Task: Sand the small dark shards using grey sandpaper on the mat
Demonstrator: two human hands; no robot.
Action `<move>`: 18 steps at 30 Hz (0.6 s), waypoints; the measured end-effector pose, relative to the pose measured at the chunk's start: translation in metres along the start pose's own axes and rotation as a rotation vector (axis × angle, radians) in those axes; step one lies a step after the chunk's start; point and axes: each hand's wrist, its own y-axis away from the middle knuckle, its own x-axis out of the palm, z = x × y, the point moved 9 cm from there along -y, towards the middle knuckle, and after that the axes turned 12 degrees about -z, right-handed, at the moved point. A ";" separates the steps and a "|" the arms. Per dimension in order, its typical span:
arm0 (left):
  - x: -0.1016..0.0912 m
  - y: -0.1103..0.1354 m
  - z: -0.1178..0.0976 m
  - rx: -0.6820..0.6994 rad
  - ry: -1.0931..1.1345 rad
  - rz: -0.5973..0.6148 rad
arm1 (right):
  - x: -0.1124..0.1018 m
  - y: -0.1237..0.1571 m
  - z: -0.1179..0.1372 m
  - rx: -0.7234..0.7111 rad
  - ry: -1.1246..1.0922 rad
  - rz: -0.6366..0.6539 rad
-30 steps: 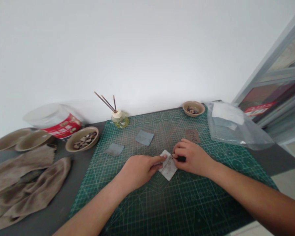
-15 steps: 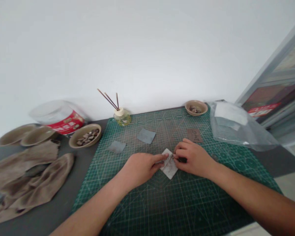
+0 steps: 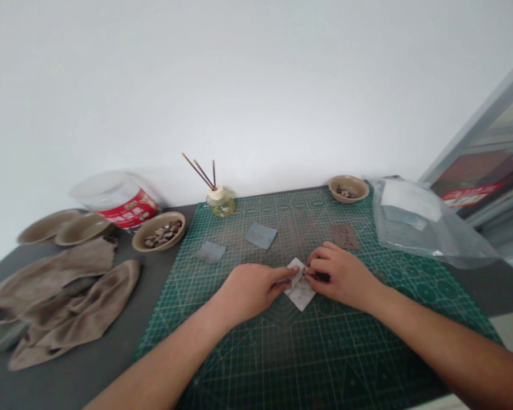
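Across the near part of a green mat (image 3: 256, 364) full of thin lines and shapes, two bare arms reach up to a small white square (image 3: 301, 298). It lies flat with one corner toward the person, and it has gray-brown smudges on it. The left hand (image 3: 248, 291) has its pointer finger out straight, with the tip down on the square. Its thumb is just below, by the square's left edge, so the gap between them is narrow. The right hand (image 3: 340, 274) has its fingers curled in tight, and they pinch a small dark thing (image 3: 322, 277) right beside the square. The fingers hide most of it, so I can't tell what it is or if it touches the square. Off to the left, a crumpled brown cloth (image 3: 74, 304) lies on the dark table (image 3: 111, 364). Past the hands lie two gray-blue pieces (image 3: 260, 235) and a brown piece (image 3: 345, 237), with dark writing that looks like 240, set on its side. A bowl of stony bits (image 3: 137, 241) sits left of the mat, near two more bowls (image 3: 43, 226) and a clear jar (image 3: 105, 189). The jar's red label (image 3: 132, 211) has white writing, too blurry to read. At the back are a little bottle with sticks (image 3: 221, 205), another bowl (image 3: 362, 190) with small bits in it, and a clear bag (image 3: 444, 245) with white and gray sheets inside. Far right, a red strip (image 3: 472, 195) has white marks I can't read.
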 end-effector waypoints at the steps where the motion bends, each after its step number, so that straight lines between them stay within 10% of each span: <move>1: 0.000 0.000 0.000 -0.001 -0.004 0.000 | 0.000 0.000 0.000 0.006 0.000 0.002; 18: -0.005 0.001 -0.002 0.003 -0.027 -0.004 | 0.003 0.003 0.006 -0.013 -0.092 0.062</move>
